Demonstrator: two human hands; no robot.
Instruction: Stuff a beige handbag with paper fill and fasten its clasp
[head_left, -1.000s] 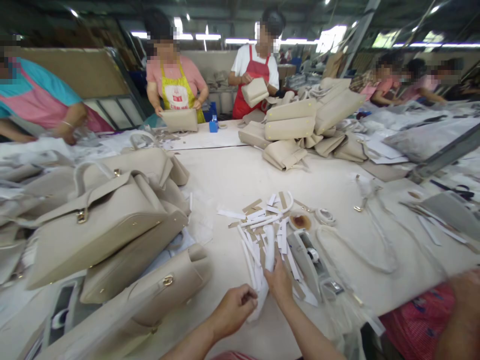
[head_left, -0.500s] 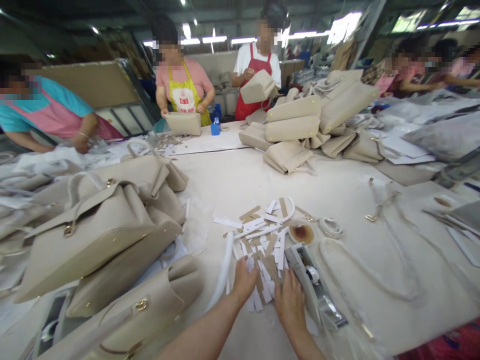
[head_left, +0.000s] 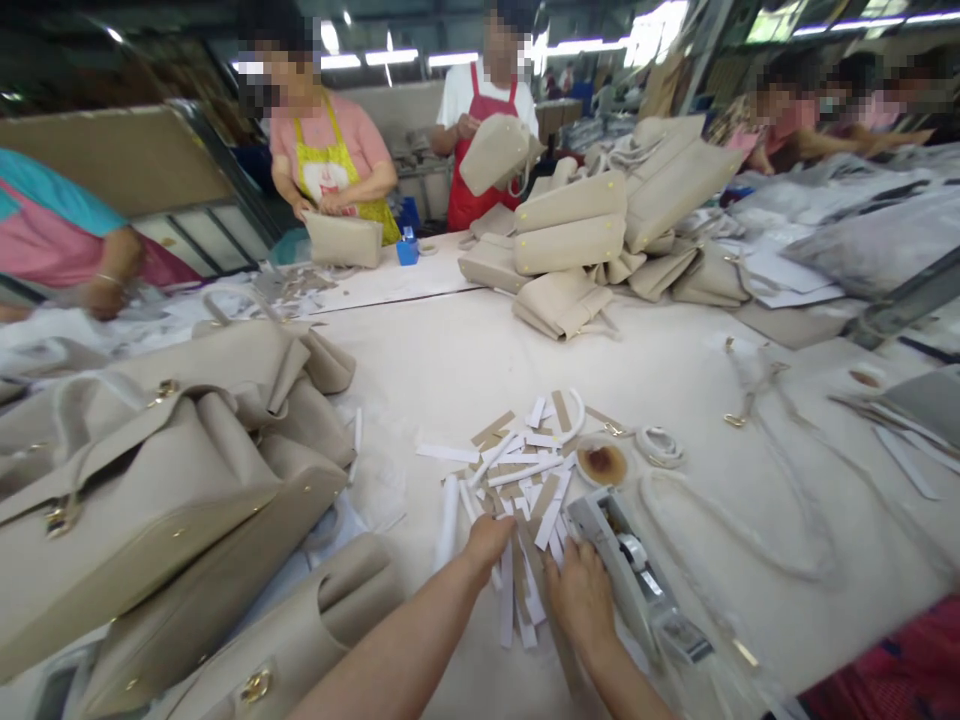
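My left hand (head_left: 489,548) is closed at the upper end of a long beige strip (head_left: 551,625), with most of its fingertips hidden. The strip slants down toward me between my forearms. My right hand (head_left: 583,592) curls against the strip's right edge, its thumb and fingertips partly out of sight. Under and around both hands lies a loose pile of white and beige paper strips (head_left: 551,510). Just right of my right hand stands a grey tape dispenser (head_left: 630,560). A white tube-like piece (head_left: 447,525) lies left of my left hand.
Beige handbags (head_left: 187,480) are stacked on the left, and more bags (head_left: 570,245) are heaped at the back. A brown-stained roll (head_left: 602,463), a coiled cord (head_left: 660,446) and long straps (head_left: 750,560) lie to the right. Co-workers handle bags across the table (head_left: 450,350).
The long beige strip now stretches toward me between my hands. Some paper strips in the pile have shifted. The view has swung slightly, and the co-workers have moved their bags a little.
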